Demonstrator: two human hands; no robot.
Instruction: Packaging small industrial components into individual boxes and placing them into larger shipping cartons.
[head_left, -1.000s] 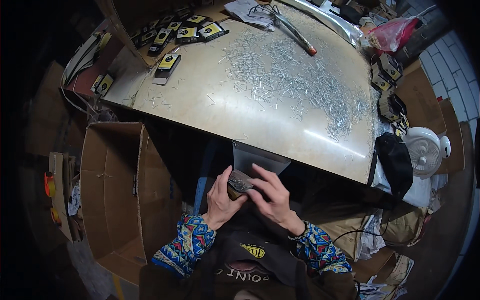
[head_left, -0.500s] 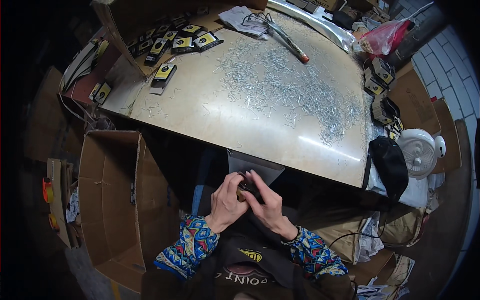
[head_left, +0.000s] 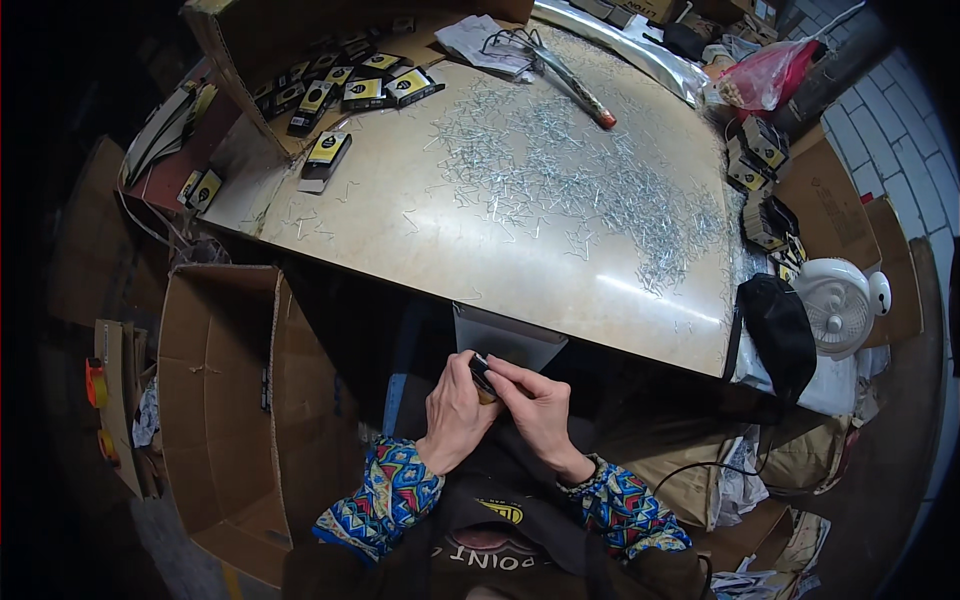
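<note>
Just off the table's near edge, in front of my chest, I hold a small black box [head_left: 480, 370], mostly covered by my fingers; a yellowish patch shows low on it. My left hand [head_left: 455, 415] is wrapped round its left side. From the right, my right hand [head_left: 537, 408] pinches its upper end between thumb and fingers. Many thin bent metal wire pieces [head_left: 530, 160] are strewn over the tabletop [head_left: 380, 230] beyond my hands. One black-and-yellow carton [head_left: 326, 150] lies at the table's left, its near end flap sticking out.
More black-and-yellow cartons [head_left: 362, 92] lie inside a tipped cardboard box [head_left: 225, 60] at the far left. A tall cardboard box [head_left: 215, 400] stands left of me. On the right are a white fan [head_left: 835, 305], a black bag [head_left: 775, 335] and stacked cartons [head_left: 760, 150].
My right hand's fingers have drawn together from a wider spread to a pinch on the box's upper end. More of the black box shows now; my left hand keeps its hold.
</note>
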